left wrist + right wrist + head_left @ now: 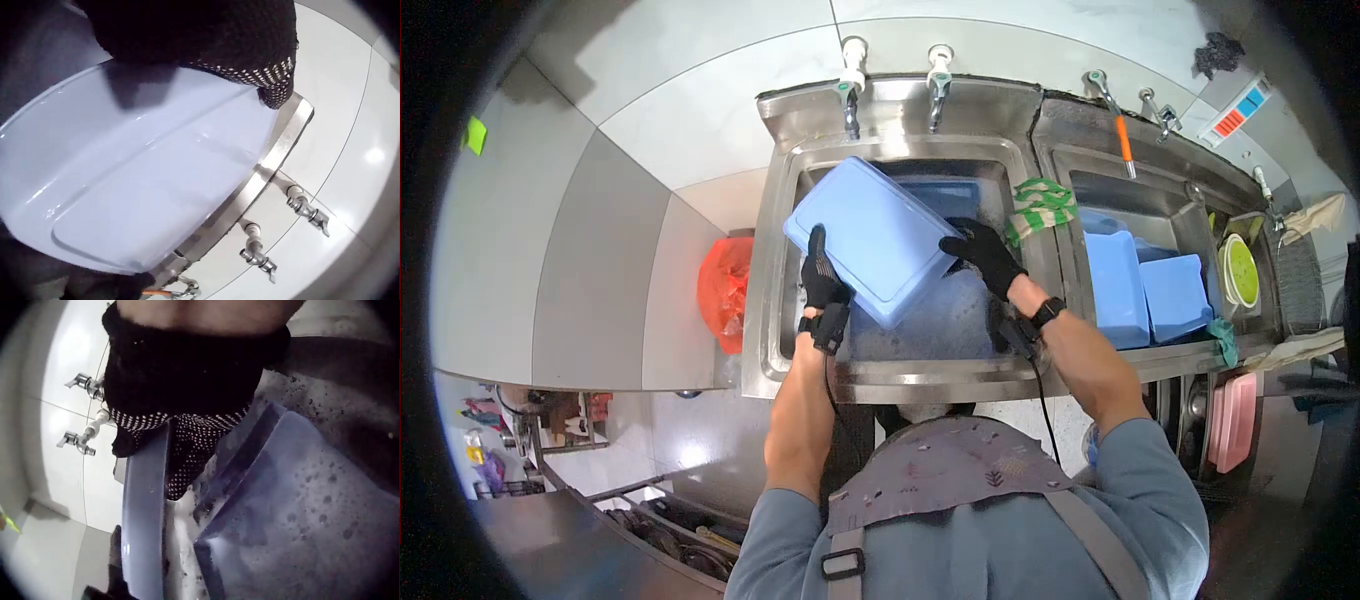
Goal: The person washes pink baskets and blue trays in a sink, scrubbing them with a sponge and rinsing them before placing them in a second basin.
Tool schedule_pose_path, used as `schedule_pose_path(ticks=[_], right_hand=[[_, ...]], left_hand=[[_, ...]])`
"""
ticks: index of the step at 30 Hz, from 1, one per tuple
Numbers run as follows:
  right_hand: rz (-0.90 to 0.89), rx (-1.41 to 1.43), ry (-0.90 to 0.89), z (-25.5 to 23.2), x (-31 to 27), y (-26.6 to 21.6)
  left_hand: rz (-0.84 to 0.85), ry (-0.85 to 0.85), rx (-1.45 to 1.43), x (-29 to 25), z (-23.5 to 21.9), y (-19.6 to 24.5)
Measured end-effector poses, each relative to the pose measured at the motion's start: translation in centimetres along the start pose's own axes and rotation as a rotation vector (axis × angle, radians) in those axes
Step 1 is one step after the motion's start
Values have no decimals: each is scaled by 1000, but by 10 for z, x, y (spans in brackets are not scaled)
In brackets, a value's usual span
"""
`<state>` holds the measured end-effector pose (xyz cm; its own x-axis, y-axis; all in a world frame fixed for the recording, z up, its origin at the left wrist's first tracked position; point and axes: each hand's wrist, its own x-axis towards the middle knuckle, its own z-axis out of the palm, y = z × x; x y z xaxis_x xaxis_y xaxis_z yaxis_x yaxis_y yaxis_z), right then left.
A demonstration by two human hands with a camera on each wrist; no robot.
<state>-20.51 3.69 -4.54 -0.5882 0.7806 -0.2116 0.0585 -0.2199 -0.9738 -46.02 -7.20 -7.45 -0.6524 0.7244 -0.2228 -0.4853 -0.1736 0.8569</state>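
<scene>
A blue plastic tray [865, 235] is tilted over the left sink basin, its flat underside facing up. My left hand [825, 280], in a black dotted glove, grips its near left edge with the thumb across the underside. My right hand [988, 258], gloved alike, holds the right edge; in the right wrist view the tray wall [145, 519] passes between thumb and fingers. Below lies sudsy water with another blue tray [300, 506] in it. The left wrist view shows the held tray's wet, shiny surface [150, 187].
Two taps [850, 100] stand over the steel basin [880, 378]. A green striped cloth [1040, 205] hangs on the divider. The right basin holds several blue trays [1115, 285] and a lime green bowl [1242, 270]. A red bag [725, 290] sits left of the sink.
</scene>
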Motion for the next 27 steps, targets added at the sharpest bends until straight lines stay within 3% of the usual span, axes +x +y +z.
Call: schedule_pose_path(ticks=[1,2,3,4,5,6,7,9,10,11,13,14,18,19,21,22,24,25,27], right_hand=[[1,96,-25,-5,-3,0],[3,193,-51,-13,-3,5],[-4,192,-47,-21,2,22],[-147,60,-39,-33,17,55],[-292,-72,-31,-26,17,46],[-147,53,13,-21,8,40],[-158,52,11,-13,1,28],[7,363,-103,0,-7,16],[-6,264,-15,6,-2,22],[-12,263,-19,8,-2,21],[-52,107,-92,13,-5,21],[-52,119,-95,19,-8,18],[-78,160,-128,40,-6,18],[-45,231,-146,44,0,21],[16,371,-165,53,10,25],[-35,318,-67,72,-2,5],[-39,188,-106,80,35,51],[-46,59,-138,84,49,68],[2,30,-155,115,46,67]], left_hand=[[113,-66,85,-12,8,7],[16,-87,218,-4,2,-5],[45,-110,444,0,-4,-20],[-23,-106,411,4,-2,-31],[-88,-103,378,1,9,-32],[-69,-151,336,-9,13,-32],[-43,-142,395,-13,15,-36],[-147,-125,516,-21,18,-34],[-122,-219,730,-4,1,-52],[-115,-217,729,4,-11,-63],[325,-505,1204,10,-37,-83],[560,-569,1153,13,-42,-91],[477,-470,1306,8,-48,-85],[660,-434,1449,16,-60,-89],[354,-307,1066,-6,-50,-50],[354,-295,1067,-16,-43,-28],[66,-210,1167,-31,-35,3],[66,-202,1166,-29,-45,4],[69,-577,795,-15,-82,-6]])
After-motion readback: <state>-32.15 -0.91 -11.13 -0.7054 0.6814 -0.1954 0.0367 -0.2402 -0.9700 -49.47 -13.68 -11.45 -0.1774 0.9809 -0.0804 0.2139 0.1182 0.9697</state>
